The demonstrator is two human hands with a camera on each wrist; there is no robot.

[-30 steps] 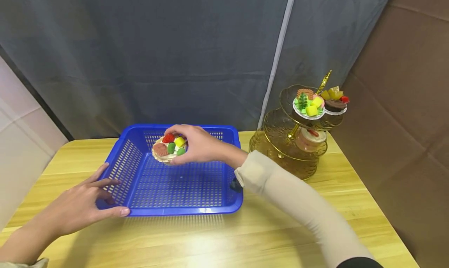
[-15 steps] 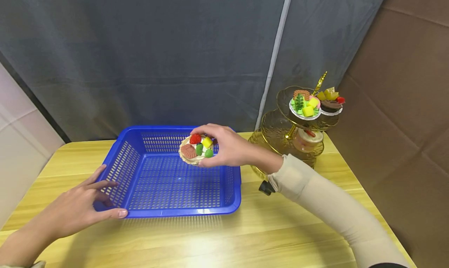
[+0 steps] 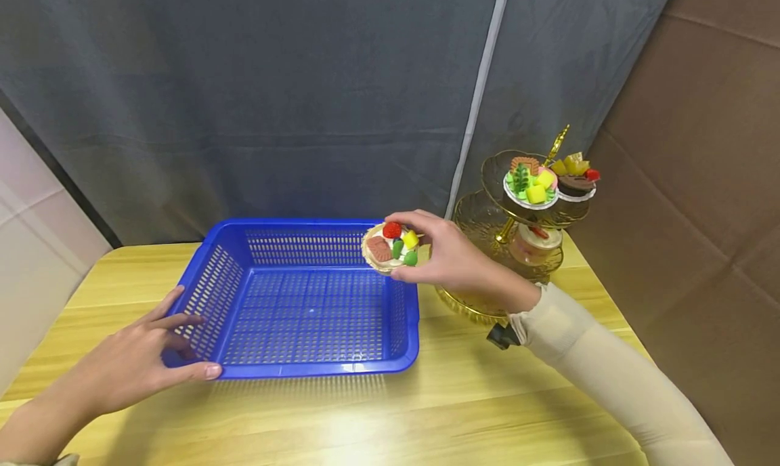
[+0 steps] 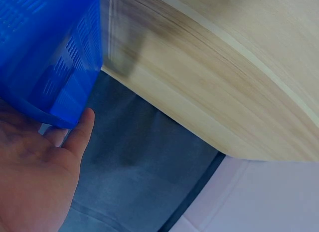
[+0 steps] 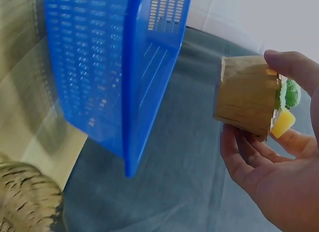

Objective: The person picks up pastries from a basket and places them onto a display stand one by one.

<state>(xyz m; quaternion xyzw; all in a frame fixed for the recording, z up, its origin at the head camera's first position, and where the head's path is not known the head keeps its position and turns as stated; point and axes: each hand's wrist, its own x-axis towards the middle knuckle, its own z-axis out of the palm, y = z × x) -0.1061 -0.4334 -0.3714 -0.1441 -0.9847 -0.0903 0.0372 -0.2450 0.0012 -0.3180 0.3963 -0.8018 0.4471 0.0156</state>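
My right hand [image 3: 447, 252] holds a fruit tart [image 3: 390, 248] by its side, above the right end of a blue plastic basket [image 3: 311, 370]. A strawberry, a biscuit, a yellow cube and green pieces top the tart. In the right wrist view, its tan, cup-shaped side [image 5: 244, 95] sits between thumb and fingers, apart from the basket. My left hand [image 3: 134, 364] grips the basket's front left corner, thumb on the front rim and fingers at the left wall. Part of those fingers is hidden in the left wrist view.
A tiered gold stand [image 3: 481, 230] stands right of the basket. Its top tier bears a green-topped cupcake [image 3: 530, 185] and a chocolate one [image 3: 575, 183]; a pale cake [image 3: 535, 242] sits lower. A grey curtain [image 3: 305, 114] hangs behind the wooden table [image 3: 292, 425].
My right hand has carried the fruit tart rightward from the basket's left-middle to above its right rim. My left hand keeps its place on the basket.
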